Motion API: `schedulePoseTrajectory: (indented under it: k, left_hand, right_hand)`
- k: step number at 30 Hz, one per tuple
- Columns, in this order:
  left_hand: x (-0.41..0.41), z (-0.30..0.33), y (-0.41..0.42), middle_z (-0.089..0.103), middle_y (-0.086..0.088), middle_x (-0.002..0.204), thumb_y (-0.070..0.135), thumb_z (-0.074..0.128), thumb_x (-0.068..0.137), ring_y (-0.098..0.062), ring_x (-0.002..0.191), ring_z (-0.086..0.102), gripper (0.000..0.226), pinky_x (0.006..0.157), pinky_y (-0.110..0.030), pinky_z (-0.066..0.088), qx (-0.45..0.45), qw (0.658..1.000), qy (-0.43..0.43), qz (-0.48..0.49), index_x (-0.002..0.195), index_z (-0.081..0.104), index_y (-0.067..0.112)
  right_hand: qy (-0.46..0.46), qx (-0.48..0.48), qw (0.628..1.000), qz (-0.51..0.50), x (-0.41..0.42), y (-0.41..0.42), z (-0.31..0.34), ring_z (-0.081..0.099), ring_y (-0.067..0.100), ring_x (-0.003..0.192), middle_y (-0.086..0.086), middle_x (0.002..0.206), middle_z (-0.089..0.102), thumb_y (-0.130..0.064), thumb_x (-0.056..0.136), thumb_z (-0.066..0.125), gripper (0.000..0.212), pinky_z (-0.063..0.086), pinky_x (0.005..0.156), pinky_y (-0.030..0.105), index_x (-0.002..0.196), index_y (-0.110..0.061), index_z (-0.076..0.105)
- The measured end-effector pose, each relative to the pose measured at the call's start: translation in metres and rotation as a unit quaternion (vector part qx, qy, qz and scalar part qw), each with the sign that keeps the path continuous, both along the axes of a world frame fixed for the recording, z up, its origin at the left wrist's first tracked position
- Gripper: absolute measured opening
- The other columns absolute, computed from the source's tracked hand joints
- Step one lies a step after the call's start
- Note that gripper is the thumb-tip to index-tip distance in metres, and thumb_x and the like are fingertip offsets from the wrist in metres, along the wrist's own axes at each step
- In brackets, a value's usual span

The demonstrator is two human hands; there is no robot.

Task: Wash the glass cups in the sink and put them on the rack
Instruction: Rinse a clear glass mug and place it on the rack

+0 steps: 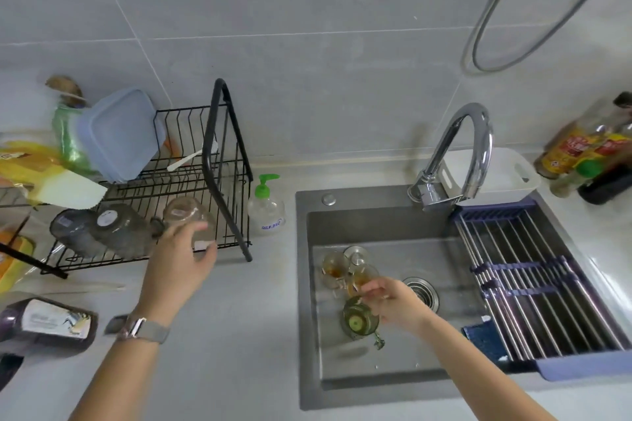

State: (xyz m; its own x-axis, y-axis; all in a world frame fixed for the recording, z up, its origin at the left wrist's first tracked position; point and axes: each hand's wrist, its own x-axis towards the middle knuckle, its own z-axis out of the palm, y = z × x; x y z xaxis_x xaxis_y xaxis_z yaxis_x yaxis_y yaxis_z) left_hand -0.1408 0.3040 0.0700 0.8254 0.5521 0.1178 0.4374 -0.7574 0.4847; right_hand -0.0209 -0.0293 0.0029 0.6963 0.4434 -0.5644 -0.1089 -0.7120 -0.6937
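Observation:
My left hand (181, 260) grips an upturned clear glass cup (186, 215) at the front right of the black wire dish rack (222, 154). Two more upturned glasses (109, 225) lie on the rack to its left. My right hand (393, 301) reaches into the grey sink (376, 222) and pinches the rim of a glass cup (364, 278) holding brown liquid. Another brown-stained cup (333, 267) stands beside it. A green glass cup (359, 318) sits just under my right hand, and a small clear cup (357, 255) stands behind.
A chrome faucet (458, 154) arches over the sink's back. A roll-up drying rack (537, 277) covers the sink's right side. A soap pump bottle (266, 205) stands between rack and sink. A plastic container (119, 137) leans in the rack. Bottles (588, 154) stand at the far right.

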Motion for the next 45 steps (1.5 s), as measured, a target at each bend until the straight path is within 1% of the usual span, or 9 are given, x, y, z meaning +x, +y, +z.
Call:
schedulePoseTrajectory:
  k: [2,4,11,15,23,31,38,41,45]
  left_hand:
    - [-0.011,-0.004,-0.046,0.066,-0.004,0.110,0.012,0.073,0.080,-0.021,0.099,0.065,0.030,0.087,-0.034,0.050,-0.111,0.993,-0.029,-0.017,0.110,0.067,0.011]
    - [-0.009,-0.017,-0.089,0.066,0.004,0.105,0.027,0.070,0.077,-0.013,0.093,0.066,0.030,0.086,-0.030,0.051,-0.162,0.985,0.008,-0.065,0.106,0.068,0.018]
    - [0.042,-0.067,-0.191,0.063,0.017,0.108,0.030,0.059,0.091,0.000,0.091,0.062,0.025,0.081,-0.020,0.053,-0.162,0.957,0.172,-0.170,0.116,0.061,0.030]
    - [0.064,-0.087,-0.226,0.062,0.015,0.099,0.024,0.057,0.093,0.003,0.082,0.058,0.024,0.069,-0.005,0.045,-0.217,0.945,0.201,-0.140,0.117,0.061,0.024]
    - [0.079,-0.108,-0.250,0.063,0.017,0.094,0.023,0.055,0.093,0.003,0.084,0.062,0.025,0.079,-0.017,0.054,-0.266,0.940,0.208,-0.050,0.116,0.062,0.025]
    - [0.069,-0.122,-0.263,0.063,0.017,0.095,0.022,0.055,0.093,0.005,0.081,0.060,0.023,0.068,-0.001,0.043,-0.290,0.937,0.192,0.026,0.115,0.063,0.025]
    - [0.053,-0.125,-0.265,0.062,0.023,0.093,0.023,0.055,0.093,0.008,0.083,0.060,0.022,0.068,-0.002,0.042,-0.300,0.931,0.200,0.056,0.114,0.062,0.030]
    - [0.049,-0.123,-0.265,0.062,0.024,0.094,0.025,0.055,0.093,0.009,0.085,0.059,0.023,0.070,-0.003,0.044,-0.296,0.931,0.206,0.061,0.114,0.061,0.032]
    - [0.044,-0.121,-0.265,0.061,0.025,0.092,0.025,0.054,0.093,0.009,0.083,0.059,0.022,0.067,-0.003,0.042,-0.287,0.933,0.208,0.065,0.113,0.061,0.034]
  right_hand:
    - [0.004,-0.011,1.000,0.000,0.010,-0.014,-0.001,0.057,0.011,0.082,0.000,0.100,0.063,0.000,0.090,0.046,0.028,0.042,0.063,0.008,0.093,-0.023,0.060]
    - [-0.005,-0.021,1.000,-0.006,0.021,-0.027,-0.004,0.055,0.010,0.078,0.003,0.100,0.062,0.001,0.091,0.044,0.025,0.039,0.059,0.004,0.101,-0.016,0.060]
    - [-0.010,-0.082,0.997,0.007,0.051,-0.066,-0.050,0.054,0.016,0.080,0.002,0.095,0.061,-0.001,0.089,0.048,0.018,0.040,0.058,0.015,0.093,-0.016,0.058]
    - [0.032,-0.157,0.984,0.085,0.064,-0.082,-0.072,0.040,0.013,0.045,0.001,0.062,0.048,-0.010,0.091,0.047,0.022,0.024,0.041,0.017,0.071,-0.020,0.050]
    - [0.170,-0.133,0.976,0.025,0.086,-0.069,-0.120,0.058,0.020,0.068,0.010,0.092,0.063,-0.008,0.089,0.048,0.025,0.046,0.051,0.024,0.109,-0.016,0.061]
    - [0.219,-0.106,0.970,0.011,0.097,-0.052,-0.167,0.059,0.016,0.072,0.007,0.098,0.061,-0.026,0.093,0.056,0.035,0.050,0.056,0.024,0.127,-0.018,0.056]
    - [0.209,-0.062,0.975,0.046,0.082,-0.036,-0.180,0.058,0.024,0.103,0.008,0.113,0.058,-0.040,0.100,0.043,0.036,0.051,0.063,0.021,0.123,-0.015,0.054]
    - [0.199,-0.052,0.978,0.030,0.081,-0.037,-0.185,0.057,0.025,0.104,0.009,0.117,0.058,-0.039,0.101,0.041,0.036,0.050,0.064,0.022,0.123,-0.014,0.055]
    - [0.162,-0.058,0.984,0.037,0.085,-0.043,-0.191,0.058,0.023,0.092,0.012,0.106,0.063,-0.035,0.102,0.039,0.034,0.053,0.083,0.037,0.116,-0.011,0.059]
